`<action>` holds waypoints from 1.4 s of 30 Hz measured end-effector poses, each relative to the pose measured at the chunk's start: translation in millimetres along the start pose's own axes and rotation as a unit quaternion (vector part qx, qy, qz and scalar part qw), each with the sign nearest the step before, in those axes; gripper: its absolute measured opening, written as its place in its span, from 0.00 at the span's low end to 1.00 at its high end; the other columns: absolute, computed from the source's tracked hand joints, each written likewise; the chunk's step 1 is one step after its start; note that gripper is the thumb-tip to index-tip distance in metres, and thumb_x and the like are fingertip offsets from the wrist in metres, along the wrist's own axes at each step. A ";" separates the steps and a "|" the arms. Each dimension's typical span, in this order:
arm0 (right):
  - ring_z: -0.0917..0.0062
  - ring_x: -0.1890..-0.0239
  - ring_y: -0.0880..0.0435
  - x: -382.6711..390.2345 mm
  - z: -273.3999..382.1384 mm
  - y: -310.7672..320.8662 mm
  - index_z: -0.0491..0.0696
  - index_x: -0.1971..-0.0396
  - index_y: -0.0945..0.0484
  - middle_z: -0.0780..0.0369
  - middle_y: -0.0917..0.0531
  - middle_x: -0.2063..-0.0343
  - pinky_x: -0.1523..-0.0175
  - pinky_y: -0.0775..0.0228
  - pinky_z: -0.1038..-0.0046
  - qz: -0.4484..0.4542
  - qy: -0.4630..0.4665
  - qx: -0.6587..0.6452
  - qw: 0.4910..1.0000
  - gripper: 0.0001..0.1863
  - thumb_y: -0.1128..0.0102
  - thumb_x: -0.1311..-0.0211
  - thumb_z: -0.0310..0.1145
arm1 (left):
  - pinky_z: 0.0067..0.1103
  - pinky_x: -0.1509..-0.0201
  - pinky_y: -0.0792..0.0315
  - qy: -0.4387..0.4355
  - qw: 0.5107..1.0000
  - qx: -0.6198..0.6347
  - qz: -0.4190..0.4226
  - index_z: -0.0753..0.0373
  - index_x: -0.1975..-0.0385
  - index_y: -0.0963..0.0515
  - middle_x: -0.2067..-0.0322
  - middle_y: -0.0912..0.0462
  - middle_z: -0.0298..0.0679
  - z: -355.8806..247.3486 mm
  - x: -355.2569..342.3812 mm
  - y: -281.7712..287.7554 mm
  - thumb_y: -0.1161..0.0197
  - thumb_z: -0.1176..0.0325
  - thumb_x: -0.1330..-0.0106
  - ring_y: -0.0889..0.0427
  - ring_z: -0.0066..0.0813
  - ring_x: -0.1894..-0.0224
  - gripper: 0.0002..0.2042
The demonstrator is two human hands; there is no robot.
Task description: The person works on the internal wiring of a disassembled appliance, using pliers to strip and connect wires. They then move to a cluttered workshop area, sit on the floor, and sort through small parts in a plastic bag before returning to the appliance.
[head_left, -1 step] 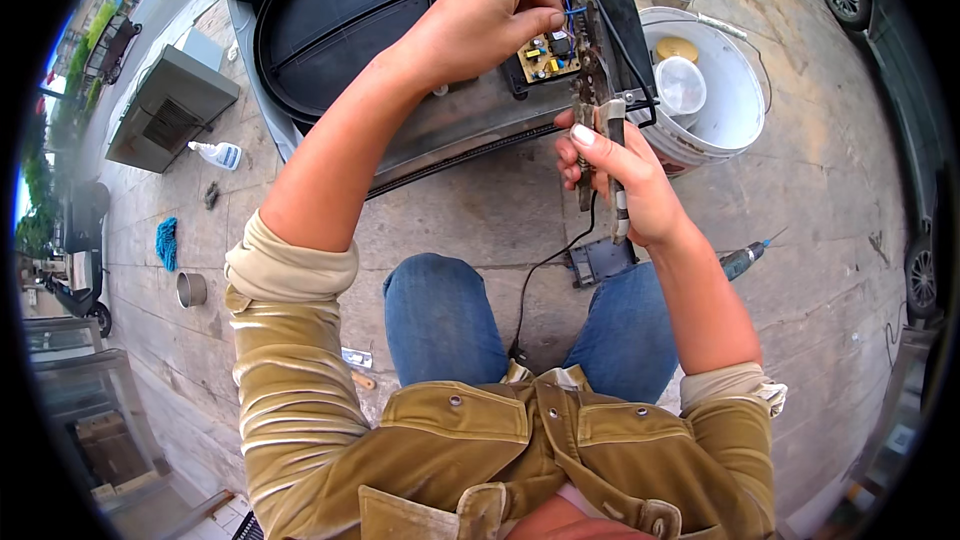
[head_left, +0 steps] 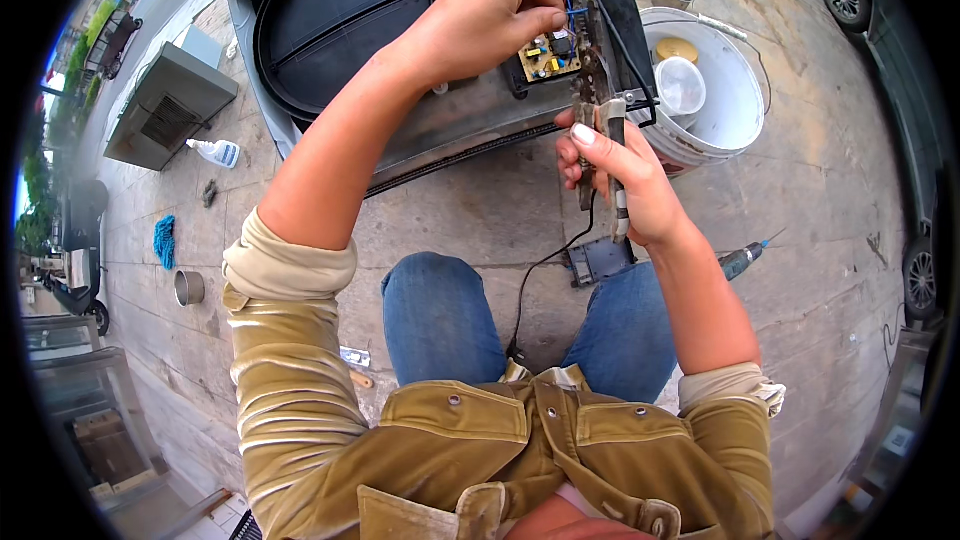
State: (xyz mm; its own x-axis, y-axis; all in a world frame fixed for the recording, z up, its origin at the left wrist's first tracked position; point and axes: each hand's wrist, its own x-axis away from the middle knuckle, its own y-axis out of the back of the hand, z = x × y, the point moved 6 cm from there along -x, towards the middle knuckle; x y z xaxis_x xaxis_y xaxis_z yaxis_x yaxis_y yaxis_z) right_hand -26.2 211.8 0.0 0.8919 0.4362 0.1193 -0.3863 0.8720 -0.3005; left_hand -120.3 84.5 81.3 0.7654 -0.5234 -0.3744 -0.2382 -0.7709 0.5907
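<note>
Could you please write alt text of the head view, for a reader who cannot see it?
A person's right hand grips a plier-like tool at an opened appliance, while the left hand pinches a blue wire near a circuit board. A white bucket stands to the right; a power drill lies on the ground.

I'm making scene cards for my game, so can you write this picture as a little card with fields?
Left grip: seems to pinch a blue wire
Right grip: wrapped around a worn plier-like tool
Near left grip: yellowish circuit board
Right side: white bucket with a pale tub inside; drill
Left side: white bottle; blue cloth
</note>
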 end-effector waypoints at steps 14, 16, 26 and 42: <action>0.85 0.75 0.34 -6.7 -0.8 0.2 0.41 0.61 0.32 0.67 0.31 0.78 0.69 0.41 0.81 -0.046 0.049 0.102 0.992 0.19 0.42 0.43 0.41 | 0.24 0.65 0.29 0.031 0.999 -0.037 0.025 0.69 0.59 0.32 0.75 0.23 0.44 -21.9 -4.3 9.3 0.44 0.76 0.43 0.22 0.32 0.71 0.12; 0.85 0.75 0.33 -7.4 -0.4 1.1 0.42 0.63 0.31 0.67 0.31 0.78 0.69 0.41 0.81 -0.051 0.055 0.125 0.989 0.18 0.42 0.43 0.41 | 0.23 0.65 0.29 0.029 0.999 -0.029 0.024 0.69 0.59 0.32 0.75 0.23 0.43 -19.1 -4.8 9.6 0.44 0.76 0.43 0.23 0.30 0.71 0.12; 0.74 0.64 0.26 -8.7 7.3 7.3 0.37 0.67 0.27 0.55 0.22 0.69 0.55 0.36 0.73 -0.122 0.099 0.237 0.959 0.21 0.38 0.48 0.43 | 0.21 0.67 0.31 0.057 0.998 0.020 0.029 0.71 0.60 0.31 0.77 0.25 0.38 -24.1 -8.9 7.7 0.45 0.77 0.45 0.27 0.22 0.73 0.12; 0.76 0.73 0.28 -10.2 2.5 11.8 0.38 0.73 0.28 0.57 0.24 0.78 0.65 0.35 0.71 -0.185 0.116 0.272 0.937 0.18 0.35 0.51 0.38 | 0.13 0.71 0.36 0.086 0.990 0.096 0.061 0.67 0.59 0.32 0.77 0.30 0.30 -9.4 -6.8 -1.0 0.40 0.76 0.40 0.34 0.14 0.74 0.12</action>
State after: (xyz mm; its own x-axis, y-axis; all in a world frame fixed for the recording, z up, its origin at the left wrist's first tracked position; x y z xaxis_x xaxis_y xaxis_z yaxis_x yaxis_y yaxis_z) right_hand -40.5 218.1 -2.4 0.9912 0.0758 -0.1084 -0.0458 0.9656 0.2560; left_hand -119.7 92.2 90.0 0.8106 -0.5596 -0.1722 -0.4310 -0.7694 0.4714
